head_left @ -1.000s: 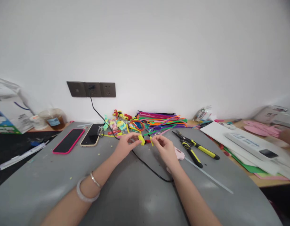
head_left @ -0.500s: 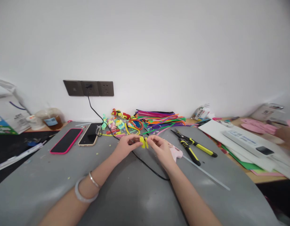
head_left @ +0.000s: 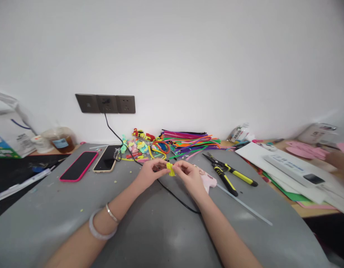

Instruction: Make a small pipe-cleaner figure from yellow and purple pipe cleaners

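Observation:
Between my hands is a small bent yellow pipe cleaner (head_left: 171, 169), pinched in the fingertips above the grey table (head_left: 149, 230). My left hand (head_left: 153, 172) grips its left side between thumb and fingers. From the other side, my right hand (head_left: 188, 174) pinches its right part. The fingers hide some of it, so I cannot tell whether it is one piece or two. Partly behind my right hand lies a pale pink glue gun (head_left: 209, 181), with a long glue stick (head_left: 244, 204) coming out of its back.
Pliers (head_left: 229, 173) with yellow and black handles lie to the right. Coloured pipe cleaners (head_left: 191, 143) and small figures (head_left: 140, 143) line the wall. Two phones (head_left: 79, 166) are at left. A black cord (head_left: 174, 195) crosses the table. Another person's hand (head_left: 339, 162) is at far right.
The yellow parts between my fingertips, which had a small gap, are now together. My right fingertips have shifted slightly left. The rest looks the same.

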Motion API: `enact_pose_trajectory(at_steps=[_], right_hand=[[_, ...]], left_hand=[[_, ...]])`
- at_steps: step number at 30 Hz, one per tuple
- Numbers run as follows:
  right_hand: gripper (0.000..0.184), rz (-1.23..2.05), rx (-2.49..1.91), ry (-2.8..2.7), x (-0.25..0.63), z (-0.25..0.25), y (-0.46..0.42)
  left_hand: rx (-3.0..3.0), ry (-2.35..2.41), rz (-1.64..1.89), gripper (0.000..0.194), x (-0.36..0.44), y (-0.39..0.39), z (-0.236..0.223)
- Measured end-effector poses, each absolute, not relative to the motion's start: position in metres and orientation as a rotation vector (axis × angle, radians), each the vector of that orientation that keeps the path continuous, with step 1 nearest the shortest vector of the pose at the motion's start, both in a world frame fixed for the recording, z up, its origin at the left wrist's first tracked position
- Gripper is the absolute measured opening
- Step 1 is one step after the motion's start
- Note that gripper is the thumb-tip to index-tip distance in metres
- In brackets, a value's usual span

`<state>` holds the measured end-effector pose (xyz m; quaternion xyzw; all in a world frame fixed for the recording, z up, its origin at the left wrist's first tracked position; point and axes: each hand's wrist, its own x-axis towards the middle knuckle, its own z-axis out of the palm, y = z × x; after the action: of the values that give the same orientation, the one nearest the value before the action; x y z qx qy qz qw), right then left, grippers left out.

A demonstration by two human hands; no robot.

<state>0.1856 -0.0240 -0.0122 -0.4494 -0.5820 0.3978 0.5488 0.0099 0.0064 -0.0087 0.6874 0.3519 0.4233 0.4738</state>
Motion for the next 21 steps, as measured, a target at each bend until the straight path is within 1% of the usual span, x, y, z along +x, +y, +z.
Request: enact_pose_trajectory(at_steps=[11,15,21], right_hand=[[0.03,0.884,-1.066,-1.375,0.1824,-0.0126,-0.0251],[0.025,0.821,-1.02,-1.346,0.1817,-0.0122,-0.0266],[0.016,0.671,-1.05,-1.454,0.1824,-0.013,-0.0287]], left_hand=[[1.707,0.876,1.036,0.024,0.01,0.0056,-0.0073],[1.678,0.891,1.067,0.025,0.0102,0.0054,-0.0064],[1.656,0.878,1.089,0.026,0.0104,0.0054,-0.0081]])
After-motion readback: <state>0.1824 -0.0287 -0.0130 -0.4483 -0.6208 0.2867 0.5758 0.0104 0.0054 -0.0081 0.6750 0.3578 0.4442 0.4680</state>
